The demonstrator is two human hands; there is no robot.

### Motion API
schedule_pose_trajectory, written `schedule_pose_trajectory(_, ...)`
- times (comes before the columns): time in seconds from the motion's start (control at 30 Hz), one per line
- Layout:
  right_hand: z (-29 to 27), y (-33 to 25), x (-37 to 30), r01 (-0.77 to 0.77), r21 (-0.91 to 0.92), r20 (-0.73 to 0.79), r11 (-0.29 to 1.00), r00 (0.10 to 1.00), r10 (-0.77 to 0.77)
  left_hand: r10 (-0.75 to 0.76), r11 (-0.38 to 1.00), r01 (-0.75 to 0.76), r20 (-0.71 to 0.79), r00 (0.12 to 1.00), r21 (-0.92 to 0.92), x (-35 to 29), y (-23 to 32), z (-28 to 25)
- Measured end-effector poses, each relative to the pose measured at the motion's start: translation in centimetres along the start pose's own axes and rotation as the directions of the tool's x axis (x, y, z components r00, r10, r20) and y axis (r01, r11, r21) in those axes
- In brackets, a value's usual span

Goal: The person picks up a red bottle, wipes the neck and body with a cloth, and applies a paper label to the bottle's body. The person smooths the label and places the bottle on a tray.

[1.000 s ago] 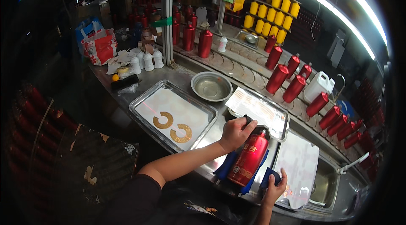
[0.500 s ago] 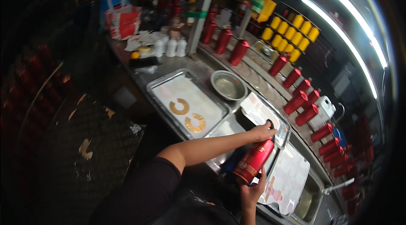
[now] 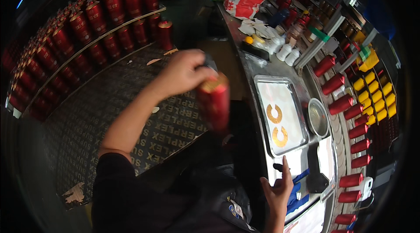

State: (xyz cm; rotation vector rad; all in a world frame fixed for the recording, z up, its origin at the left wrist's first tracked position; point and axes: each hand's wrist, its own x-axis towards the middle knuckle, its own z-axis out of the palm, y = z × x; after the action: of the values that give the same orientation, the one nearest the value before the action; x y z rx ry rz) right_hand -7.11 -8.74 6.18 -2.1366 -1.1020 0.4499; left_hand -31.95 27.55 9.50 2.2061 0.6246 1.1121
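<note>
My left hand (image 3: 186, 72) is closed around the neck of a red bottle (image 3: 214, 106). The bottle has a gold shoulder and is smeared by motion. It hangs over the dark gap between the bench and a dark printed board (image 3: 127, 130). My right hand (image 3: 278, 189) is empty, with its index finger stretched out and thumb apart, over the bench edge. Beside it lie a blue cloth (image 3: 298, 189) and a small black object I cannot make out. Just beyond, a metal tray (image 3: 264, 114) carries two gold C-shaped pieces (image 3: 274, 114).
On the left, many red bottles (image 3: 115, 9) crowd behind a curved rail; one red bottle (image 3: 165, 35) stands at the board's far end. A metal bowl (image 3: 318, 123) sits right of the tray. More red bottles (image 3: 341, 104) line the ledge. A red-white bag (image 3: 243, 1) stands far back.
The view has swung left. My left hand has carried the red bottle away from the bench, leftward over the gap. My right hand has let go of the bottle.
</note>
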Motion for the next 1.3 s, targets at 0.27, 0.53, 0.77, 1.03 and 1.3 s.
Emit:
schedule_pose_trajectory(0.27,-1.5,2.4,-1.4,-0.199,-0.018,-0.192,0.98,0.963,0.192,0.083,0.527,0.243,-0.334,0.939,0.814,5.1,-25.6,-11.7)
schedule_pose_trajectory(0.53,-2.4,4.8,-2.0,-0.176,-0.177,-0.265,0.968,0.956,0.126,-0.249,0.363,0.589,-0.533,0.808,0.722,5.5,-39.4,-15.1)
schedule_pose_trajectory(0.77,-2.2,2.2,-3.1,-0.37,-0.049,-0.242,0.928,0.906,0.348,-0.458,0.376,0.642,-0.468,0.756,0.668,6.7,-41.3,-15.7)
schedule_pose_trajectory(1.03,-3.1,2.4,-5.5,-0.307,0.234,-0.426,0.922,0.82,0.382,-0.045,0.929,0.009,-0.088,0.995,-0.369,11.7,-15.9,16.7)
schedule_pose_trajectory(1.3,-4.3,9.4,-14.3,-0.255,0.455,-0.587,0.853,0.634,0.503,0.287,0.852,-0.229,0.055,0.956,-0.47,20.1,14.1,52.2)
